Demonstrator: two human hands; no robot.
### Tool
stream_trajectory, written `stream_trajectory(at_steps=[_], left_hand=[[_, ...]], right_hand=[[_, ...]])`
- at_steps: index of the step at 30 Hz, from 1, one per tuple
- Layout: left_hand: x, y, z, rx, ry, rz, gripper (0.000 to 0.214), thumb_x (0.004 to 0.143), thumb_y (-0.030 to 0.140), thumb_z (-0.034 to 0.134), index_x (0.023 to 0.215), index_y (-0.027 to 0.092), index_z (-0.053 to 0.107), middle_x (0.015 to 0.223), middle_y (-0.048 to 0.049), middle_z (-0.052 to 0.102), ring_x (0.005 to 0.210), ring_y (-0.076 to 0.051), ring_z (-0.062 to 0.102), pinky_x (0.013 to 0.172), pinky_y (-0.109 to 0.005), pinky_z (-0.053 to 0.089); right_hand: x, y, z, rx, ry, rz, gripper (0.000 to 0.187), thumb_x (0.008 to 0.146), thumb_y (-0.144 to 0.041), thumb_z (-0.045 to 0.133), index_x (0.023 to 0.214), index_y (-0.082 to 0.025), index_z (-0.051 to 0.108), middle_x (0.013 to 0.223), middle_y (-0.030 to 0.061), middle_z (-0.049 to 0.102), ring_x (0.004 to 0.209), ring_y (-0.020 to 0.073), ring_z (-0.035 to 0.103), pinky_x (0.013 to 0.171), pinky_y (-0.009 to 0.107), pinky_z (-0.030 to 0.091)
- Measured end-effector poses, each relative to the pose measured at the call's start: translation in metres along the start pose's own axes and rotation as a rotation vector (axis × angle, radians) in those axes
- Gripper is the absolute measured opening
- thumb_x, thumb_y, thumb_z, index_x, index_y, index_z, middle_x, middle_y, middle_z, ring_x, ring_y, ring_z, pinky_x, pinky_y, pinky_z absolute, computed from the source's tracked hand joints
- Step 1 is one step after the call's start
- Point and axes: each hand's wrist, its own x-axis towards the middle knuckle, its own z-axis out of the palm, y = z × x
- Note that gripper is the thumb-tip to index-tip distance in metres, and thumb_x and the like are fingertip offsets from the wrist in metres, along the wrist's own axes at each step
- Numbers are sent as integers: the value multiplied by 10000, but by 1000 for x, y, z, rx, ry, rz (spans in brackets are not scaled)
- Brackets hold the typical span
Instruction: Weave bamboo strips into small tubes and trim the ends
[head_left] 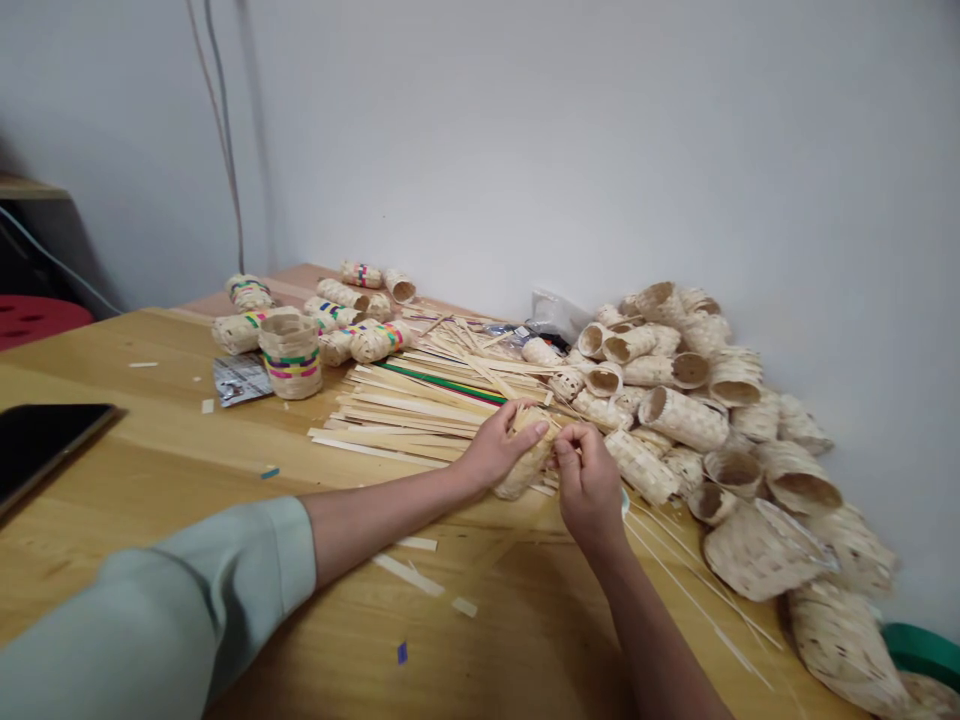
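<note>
A small woven bamboo basket (519,480) is tilted over the table in front of me. My left hand (501,445) wraps round it, with the thumb lying across its side. Close by on the right, my right hand (586,475) has its fingers pinched at the basket's edge. What those fingertips grip is too small to make out. Behind both hands lies a spread of flat bamboo strips (405,410), with a few green and red ones (442,383) among them.
Plain woven baskets (686,418) are heaped along the wall at right. Colour-banded baskets (291,358) stand and lie at the back left, beside a silver packet (241,382). A dark tablet or phone (49,445) lies at left. Cut strip pieces (409,575) dot the tabletop.
</note>
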Motion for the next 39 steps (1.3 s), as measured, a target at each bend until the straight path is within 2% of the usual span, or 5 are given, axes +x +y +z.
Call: stream_trajectory(at_steps=[6,14,20,28,39], left_hand=[[0,-4,2,-124,-18,-46,493,764,472,619,1119,145,519,929,-47,624,861,-181,578,779,-285,452],[0,-3,3,22,43,-38,377,791,404,586,1064,144,565,915,-41,623,875,-180,562,792,-279,440],[1,-4,0,129,47,5,448,752,355,636,1133,136,546,1024,-73,632,960,-207,571,864,-306,440],[3,-10,-2,-3,27,-37,530,730,388,677,1178,143,534,1079,-95,628,1019,-231,564,887,-326,437],[-1,-11,-5,-98,-10,-62,578,745,444,675,1218,151,517,1168,-105,593,1118,-246,520,918,-323,410]], right_hand=[[-1,-1,2,2,7,-34,178,925,-331,406,790,-229,464,733,-5,518,632,166,542,619,307,416],[-2,0,5,-95,68,-166,164,919,-271,415,773,-223,474,718,4,526,662,173,527,642,312,401],[-3,1,7,19,45,55,182,909,-348,456,823,-204,524,769,5,556,583,143,571,592,304,470],[4,2,-1,275,-31,222,273,823,-445,583,935,-201,636,858,37,579,704,168,604,602,322,581],[5,0,-7,293,-90,166,174,794,-357,626,864,-198,635,801,26,584,712,159,572,598,280,542]])
